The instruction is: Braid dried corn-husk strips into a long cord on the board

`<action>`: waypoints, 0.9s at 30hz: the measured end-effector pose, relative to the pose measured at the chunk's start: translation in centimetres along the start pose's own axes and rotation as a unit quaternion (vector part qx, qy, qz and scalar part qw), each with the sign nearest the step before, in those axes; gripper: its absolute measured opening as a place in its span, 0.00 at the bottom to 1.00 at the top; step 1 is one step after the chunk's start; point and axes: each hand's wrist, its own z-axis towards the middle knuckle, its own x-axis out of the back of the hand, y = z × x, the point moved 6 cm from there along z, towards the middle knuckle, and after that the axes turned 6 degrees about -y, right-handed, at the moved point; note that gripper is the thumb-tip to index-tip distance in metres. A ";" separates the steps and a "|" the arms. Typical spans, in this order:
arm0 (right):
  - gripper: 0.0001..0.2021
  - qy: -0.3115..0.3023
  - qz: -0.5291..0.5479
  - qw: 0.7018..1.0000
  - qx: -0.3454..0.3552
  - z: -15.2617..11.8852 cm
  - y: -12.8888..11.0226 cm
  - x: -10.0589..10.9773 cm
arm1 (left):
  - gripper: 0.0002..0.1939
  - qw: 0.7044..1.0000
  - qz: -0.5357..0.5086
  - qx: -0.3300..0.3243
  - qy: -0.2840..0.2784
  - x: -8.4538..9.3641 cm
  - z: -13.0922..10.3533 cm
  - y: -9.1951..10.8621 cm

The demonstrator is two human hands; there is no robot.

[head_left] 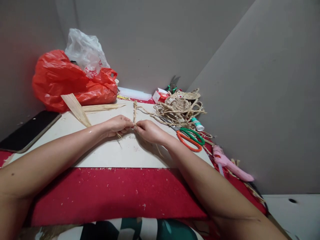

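A short braided piece of straw-coloured cord [135, 111] lies upright in the view on the white board [105, 155]. At its near end my left hand [119, 125] pinches the strands from the left, with loose ends hanging under its fingers. My right hand [148, 130] pinches the same near end from the right, its fingertips almost touching those of my left hand. A thin strand shows below my right wrist. From the braid a cord runs right to a tangled heap of twisted cord [178, 108].
Scissors [191, 138], a glue stick [197, 124] and a pink glue gun [232, 166] lie right. Pruning shears [173, 85] and a red-white box [160, 95] stand behind. Left are a phone [30, 130], dry husk strips [76, 108], a red bag [60, 80] and a clear bag [86, 50].
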 end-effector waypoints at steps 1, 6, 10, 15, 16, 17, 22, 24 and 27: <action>0.09 -0.002 -0.003 1.000 0.003 0.0 0.0 -0.1 | 0.15 1.000 0.000 0.001 -0.003 -0.1 0.0 0.0; 0.10 0.005 -0.037 0.999 0.004 0.1 0.2 -0.5 | 0.14 1.000 0.008 0.005 0.001 -0.1 -0.1 -0.1; 0.10 -0.009 -0.056 0.998 -0.004 -0.3 0.0 -0.4 | 0.11 0.999 0.029 -0.005 0.041 0.2 0.1 -0.1; 0.11 -0.035 -0.087 0.995 -0.017 -0.9 -0.5 1.0 | 0.11 0.994 0.063 -0.018 0.084 0.4 0.4 -0.4; 0.11 -0.036 -0.089 0.995 -0.023 -0.9 -0.6 1.1 | 0.11 0.994 0.066 -0.019 0.086 0.5 0.4 -0.4; 0.11 -0.038 -0.083 0.995 -0.029 -0.9 -0.6 1.1 | 0.10 0.994 0.067 -0.019 0.085 0.5 0.5 -0.5; 0.14 -0.028 -0.018 0.999 -0.037 -0.9 -1.3 -0.4 | 0.07 0.996 0.047 -0.037 0.065 0.4 0.3 -0.4; 0.15 -0.015 -0.027 0.999 -0.039 -1.1 -1.6 -0.9 | 0.06 0.996 0.038 -0.042 0.063 0.4 0.2 -0.3; 0.17 -0.009 -0.079 0.995 -0.059 -1.5 -2.0 -1.2 | 0.04 0.997 0.024 -0.041 0.068 0.3 -0.1 -0.3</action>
